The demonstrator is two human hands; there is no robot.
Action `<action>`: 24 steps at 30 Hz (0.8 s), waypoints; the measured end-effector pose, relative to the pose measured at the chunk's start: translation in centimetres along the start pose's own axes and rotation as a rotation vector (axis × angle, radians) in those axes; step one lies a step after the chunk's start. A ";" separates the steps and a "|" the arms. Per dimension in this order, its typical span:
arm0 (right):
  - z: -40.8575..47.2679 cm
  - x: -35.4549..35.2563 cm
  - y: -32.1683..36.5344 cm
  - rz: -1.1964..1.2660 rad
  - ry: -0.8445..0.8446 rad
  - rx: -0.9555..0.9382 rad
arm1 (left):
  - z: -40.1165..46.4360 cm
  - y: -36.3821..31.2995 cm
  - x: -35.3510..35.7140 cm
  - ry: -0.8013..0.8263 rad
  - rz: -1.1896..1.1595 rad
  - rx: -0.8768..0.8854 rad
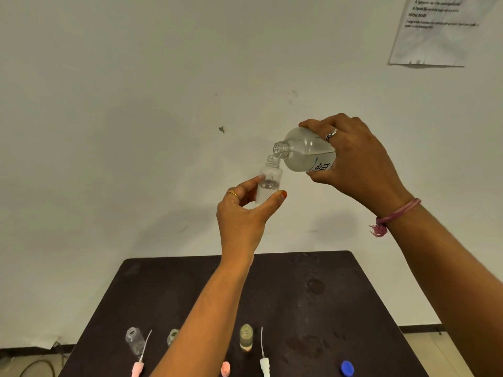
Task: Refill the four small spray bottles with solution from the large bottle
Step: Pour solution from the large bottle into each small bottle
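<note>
Fingers: left hand [246,213] pinches a small clear plastic spray bottle [268,180], part filled; right hand [353,161] grips the large clear labelled bottle [304,155], tilted, its mouth touching the small bottle's neck. Both are held well above the dark table [313,295]. On the table stand three uncapped small bottles [135,340]; one near the centre holds liquid. Judged: roughly midway; recapping remains.

Your far half of the desk [272,281] lies bare, so a hand can pass there. Along the near edge stand three open small bottles [135,340], with spray heads [264,364] and a blue cap [347,368] lying between and beside them. Your left forearm [212,317] crosses above that row, hiding part of it.
</note>
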State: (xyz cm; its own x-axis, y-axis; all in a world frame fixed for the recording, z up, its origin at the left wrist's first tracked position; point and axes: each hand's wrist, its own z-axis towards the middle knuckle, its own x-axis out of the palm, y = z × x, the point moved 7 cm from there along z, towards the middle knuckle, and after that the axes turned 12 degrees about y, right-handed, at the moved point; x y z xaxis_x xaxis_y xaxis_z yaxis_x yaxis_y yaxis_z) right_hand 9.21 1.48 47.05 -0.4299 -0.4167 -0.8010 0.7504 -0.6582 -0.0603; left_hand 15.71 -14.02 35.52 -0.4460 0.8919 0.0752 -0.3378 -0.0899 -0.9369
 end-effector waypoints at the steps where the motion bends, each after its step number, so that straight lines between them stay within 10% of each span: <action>1: 0.0 0.0 0.0 0.000 -0.001 -0.001 | 0.0 0.0 0.0 0.001 -0.003 -0.001; 24: 0.0 0.1 0.0 0.005 0.005 0.000 | -0.1 0.6 -0.1 -0.007 -0.017 -0.033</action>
State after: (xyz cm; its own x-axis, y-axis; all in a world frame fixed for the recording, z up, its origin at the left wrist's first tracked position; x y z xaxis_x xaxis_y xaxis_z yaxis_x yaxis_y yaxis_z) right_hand 9.20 1.44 47.00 -0.4238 -0.4171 -0.8040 0.7525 -0.6562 -0.0562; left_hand 15.63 -14.14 34.89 -0.4463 0.8900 0.0932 -0.3181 -0.0604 -0.9461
